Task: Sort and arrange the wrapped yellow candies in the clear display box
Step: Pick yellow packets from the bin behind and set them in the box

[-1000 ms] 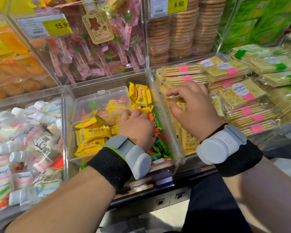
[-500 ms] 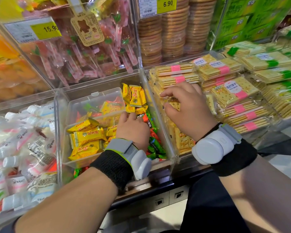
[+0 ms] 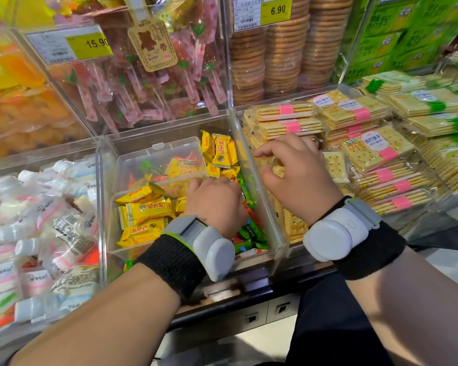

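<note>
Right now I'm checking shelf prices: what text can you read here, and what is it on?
"15.90": lollipop bin's price tag.
"6.90": round-biscuit bin's price tag.
"苏打饼干": cracker pack's white label.
Yellow candy wrappers and the tags' fine print: too blurred to read.

Candies (image 3: 143,211) lie in the display box (image 3: 158,147) — crackers (image 3: 376,149) right of it (pouches (image 3: 37,220) left).

Illumination is bright and even, from overhead. Glare streaks the upper bin fronts (image 3: 154,96) at 11 to 12 o'clock and the clear display box (image 3: 154,154). Straight lines bow toward 3 and 9 o'clock; edges are soft.
</note>
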A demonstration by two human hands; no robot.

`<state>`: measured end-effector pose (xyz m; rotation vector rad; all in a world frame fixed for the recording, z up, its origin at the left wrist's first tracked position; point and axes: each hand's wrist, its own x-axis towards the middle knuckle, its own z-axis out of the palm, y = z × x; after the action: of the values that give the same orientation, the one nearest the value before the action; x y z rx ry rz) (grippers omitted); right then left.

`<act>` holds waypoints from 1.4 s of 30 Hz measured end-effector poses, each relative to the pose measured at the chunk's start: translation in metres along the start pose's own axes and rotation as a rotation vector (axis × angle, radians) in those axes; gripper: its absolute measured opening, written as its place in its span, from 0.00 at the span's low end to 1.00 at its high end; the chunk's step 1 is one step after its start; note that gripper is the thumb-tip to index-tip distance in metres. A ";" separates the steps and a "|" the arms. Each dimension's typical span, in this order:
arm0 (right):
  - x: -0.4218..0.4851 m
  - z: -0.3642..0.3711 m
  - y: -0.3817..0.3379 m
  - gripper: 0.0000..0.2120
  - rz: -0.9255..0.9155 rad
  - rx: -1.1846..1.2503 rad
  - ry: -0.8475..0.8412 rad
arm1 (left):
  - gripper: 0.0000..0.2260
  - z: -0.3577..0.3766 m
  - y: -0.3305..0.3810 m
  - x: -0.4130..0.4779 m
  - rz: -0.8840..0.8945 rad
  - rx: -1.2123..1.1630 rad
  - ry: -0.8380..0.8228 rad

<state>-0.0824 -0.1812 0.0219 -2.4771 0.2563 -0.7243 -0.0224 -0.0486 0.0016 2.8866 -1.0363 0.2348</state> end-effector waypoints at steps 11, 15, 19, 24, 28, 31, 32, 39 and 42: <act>-0.001 0.016 -0.022 0.11 -0.049 -0.026 -0.178 | 0.03 -0.032 -0.028 -0.015 -0.067 -0.394 0.219; 0.000 0.021 -0.029 0.13 -0.062 -0.058 -0.220 | 0.02 -0.037 -0.037 -0.020 -0.052 -0.559 0.237; 0.003 0.027 -0.039 0.11 -0.079 -0.054 -0.199 | 0.01 -0.035 -0.053 -0.023 -0.075 -0.612 0.312; 0.006 0.039 -0.048 0.11 -0.092 -0.090 -0.208 | 0.02 -0.029 -0.073 -0.027 -0.067 -0.697 0.392; 0.009 0.048 -0.053 0.10 -0.122 -0.104 -0.211 | 0.02 -0.024 -0.086 -0.030 -0.089 -0.749 0.405; 0.011 0.053 -0.055 0.10 -0.132 -0.094 -0.230 | 0.02 -0.022 -0.091 -0.031 -0.099 -0.771 0.407; 0.011 0.056 -0.056 0.10 -0.138 -0.091 -0.236 | 0.02 -0.021 -0.094 -0.032 -0.114 -0.768 0.405; 0.016 0.065 -0.056 0.10 -0.162 -0.163 -0.204 | 0.01 -0.014 -0.104 -0.030 -0.213 -0.500 0.346; 0.018 0.067 -0.055 0.10 -0.182 -0.198 -0.199 | 0.02 -0.006 -0.108 -0.030 -0.211 -0.324 0.338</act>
<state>-0.0291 -0.1108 0.0121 -2.7646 0.0295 -0.5406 0.0230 0.0545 0.0017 2.5217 -0.6393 0.4723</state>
